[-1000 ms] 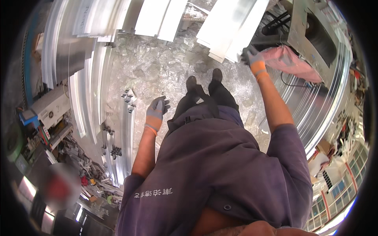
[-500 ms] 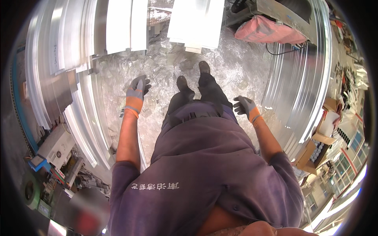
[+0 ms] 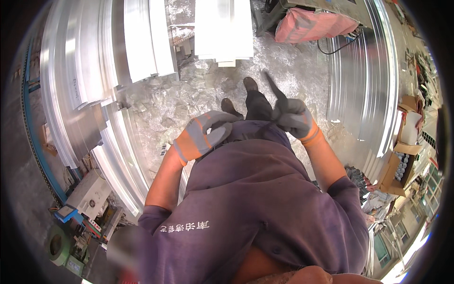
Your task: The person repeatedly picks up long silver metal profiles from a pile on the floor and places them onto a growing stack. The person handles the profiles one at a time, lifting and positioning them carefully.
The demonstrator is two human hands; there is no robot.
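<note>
Nearest the camera, the dark shirt (image 3: pixel 246 184) spreads wide, its folds bulging over the waist; and there at the front of the waist is the dark strap (image 3: pixel 279 93), its free end sticking out past the right hand (image 3: pixel 298 120), gloved fingers wrapped round it; the left hand (image 3: pixel 203 135) sits across at the other side of the waist, fingers curled in, and whether they pinch anything I cannot tell; the strap looks light, bendable yet firm enough to stand out, hardly fragile, perhaps a bit slick under gloves, so the place to grip is flat across, just behind the tip; shirt folds and gloves hide its lower run, and that bulge is the main obstacle; beyond come the boots (image 3: pixel 250 84), then a floor (image 3: pixel 189 90) strewn with see-through film; silvery profiles (image 3: pixel 124 158) line the left, more metal lengths (image 3: pixel 362 90) the right, pale panels (image 3: pixel 222 28) straight ahead, a pink bundle (image 3: pixel 314 26) beside them with a black cable (image 3: pixel 336 52) looping below.
</note>
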